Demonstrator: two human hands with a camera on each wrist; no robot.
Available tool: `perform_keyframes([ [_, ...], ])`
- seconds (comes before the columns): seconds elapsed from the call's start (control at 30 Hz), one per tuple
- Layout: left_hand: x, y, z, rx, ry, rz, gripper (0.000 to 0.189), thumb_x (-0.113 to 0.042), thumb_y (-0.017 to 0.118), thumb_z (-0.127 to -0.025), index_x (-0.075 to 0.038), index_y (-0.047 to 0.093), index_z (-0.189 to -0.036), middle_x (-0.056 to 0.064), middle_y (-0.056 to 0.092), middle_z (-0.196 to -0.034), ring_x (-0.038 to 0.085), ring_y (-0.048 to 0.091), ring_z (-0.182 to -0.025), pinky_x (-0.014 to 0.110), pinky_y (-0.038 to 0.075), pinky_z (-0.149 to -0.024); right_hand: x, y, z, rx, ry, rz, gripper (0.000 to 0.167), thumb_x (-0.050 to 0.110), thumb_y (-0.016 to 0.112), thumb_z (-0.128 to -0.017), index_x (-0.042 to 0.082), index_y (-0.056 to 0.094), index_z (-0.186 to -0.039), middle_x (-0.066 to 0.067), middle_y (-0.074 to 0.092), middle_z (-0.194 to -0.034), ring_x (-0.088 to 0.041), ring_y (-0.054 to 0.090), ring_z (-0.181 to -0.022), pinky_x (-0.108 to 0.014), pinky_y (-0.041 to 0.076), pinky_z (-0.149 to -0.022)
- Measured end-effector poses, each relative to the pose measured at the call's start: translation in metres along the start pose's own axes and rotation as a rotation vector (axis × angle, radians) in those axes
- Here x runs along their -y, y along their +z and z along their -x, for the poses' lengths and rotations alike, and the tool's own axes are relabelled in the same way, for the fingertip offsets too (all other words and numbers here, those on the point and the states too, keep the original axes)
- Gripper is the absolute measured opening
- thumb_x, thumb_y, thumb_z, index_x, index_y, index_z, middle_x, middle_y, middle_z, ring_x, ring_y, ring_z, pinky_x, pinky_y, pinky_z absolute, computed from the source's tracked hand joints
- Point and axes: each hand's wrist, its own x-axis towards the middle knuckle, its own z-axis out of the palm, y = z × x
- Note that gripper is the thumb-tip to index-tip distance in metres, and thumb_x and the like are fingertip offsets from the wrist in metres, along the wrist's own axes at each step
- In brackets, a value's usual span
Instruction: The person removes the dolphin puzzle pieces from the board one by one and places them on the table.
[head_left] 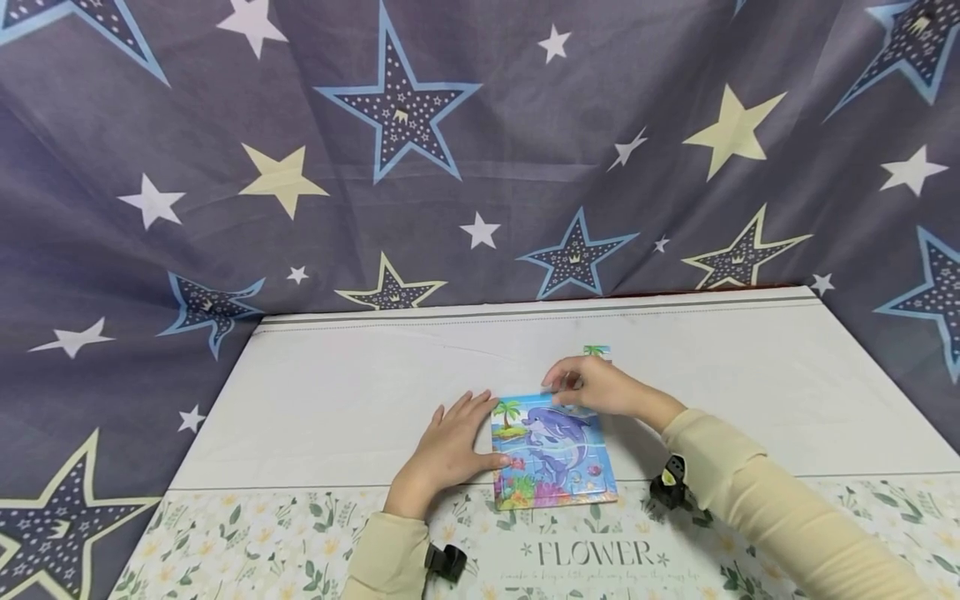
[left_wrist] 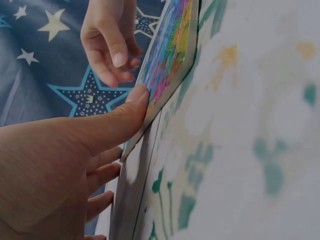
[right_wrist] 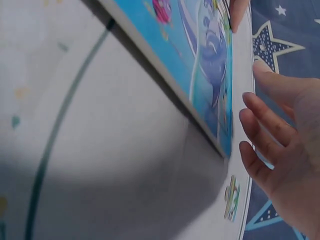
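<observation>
From the left, the dark grey-blue fabric curtain with white, yellow and blue-edged stars hangs beside and behind your desk, whose cover is white at the far side and printed with pale flowers, leaves and the word "FLOWER" nearer you. Your left hand, in a cream sleeve with a small black wrist camera at the cuff, has its grip wide: the thumb rests on the left edge of the square, brightly coloured dolphin jigsaw puzzle, and the fingers spread towards its far left corner. The puzzle lies flat in front of you, between your hands, its near edge over the floral print and the rest on the white. To the right, your right hand is at the puzzle's far edge, near the right corner; its grip is loosely bent, thumb and fingers apart and empty. Just beyond it on the desk lies a small loose cardboard puzzle piece printed with green palm leaves, partly hidden by that hand.
</observation>
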Motion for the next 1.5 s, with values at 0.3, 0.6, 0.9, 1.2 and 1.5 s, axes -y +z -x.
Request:
perform_keyframes([
  [0.3,0.001,0.0,0.001,0.009,-0.009,0.005,0.086,-0.047,0.076,-0.084,-0.01,0.039,-0.153,0.009,0.031,-0.16,0.033,0.019,-0.149,0.062,0.009,-0.117,0.009,0.013,-0.003,0.057,-0.076,0.132,0.024,0.014,0.079,-0.085,0.009,0.072,-0.107,0.001,0.069,-0.098,-0.009,0.061,-0.083,-0.028,0.054,-0.075],
  [0.6,0.001,0.0,0.0,0.02,-0.01,0.001,0.086,-0.047,0.074,-0.085,-0.01,0.038,-0.153,0.008,0.03,-0.16,0.033,0.018,-0.149,0.062,0.008,-0.118,0.016,0.02,-0.006,0.138,-0.098,0.209,0.033,0.017,0.082,-0.082,0.01,0.073,-0.114,0.002,0.061,-0.094,-0.01,0.051,-0.073,-0.026,0.047,-0.066],
  [0.9,0.0,0.0,0.001,0.013,-0.007,-0.001,0.086,-0.046,0.075,-0.084,-0.01,0.039,-0.153,0.009,0.031,-0.16,0.033,0.019,-0.149,0.063,0.009,-0.117,0.016,0.022,-0.011,0.19,-0.119,0.245,0.035,0.015,0.08,-0.082,0.011,0.072,-0.116,0.0,0.058,-0.097,-0.013,0.051,-0.077,-0.026,0.046,-0.068],
  [1.2,0.0,0.0,0.0,0.015,-0.013,-0.006,0.086,-0.046,0.076,-0.084,-0.009,0.039,-0.153,0.009,0.031,-0.16,0.033,0.019,-0.149,0.062,0.009,-0.117,0.019,0.022,-0.018,0.19,-0.123,0.255,0.026,0.012,0.081,-0.081,0.013,0.074,-0.106,0.001,0.055,-0.087,-0.011,0.048,-0.073,-0.027,0.045,-0.068],
  [1.5,0.001,0.001,-0.001,0.007,-0.008,-0.009,0.086,-0.046,0.076,-0.084,-0.01,0.039,-0.152,0.008,0.031,-0.16,0.032,0.019,-0.149,0.063,0.01,-0.117,0.018,0.025,-0.02,0.162,-0.125,0.265,0.025,0.012,0.083,-0.078,0.015,0.073,-0.101,-0.001,0.057,-0.097,-0.018,0.054,-0.092,-0.037,0.051,-0.085],
])
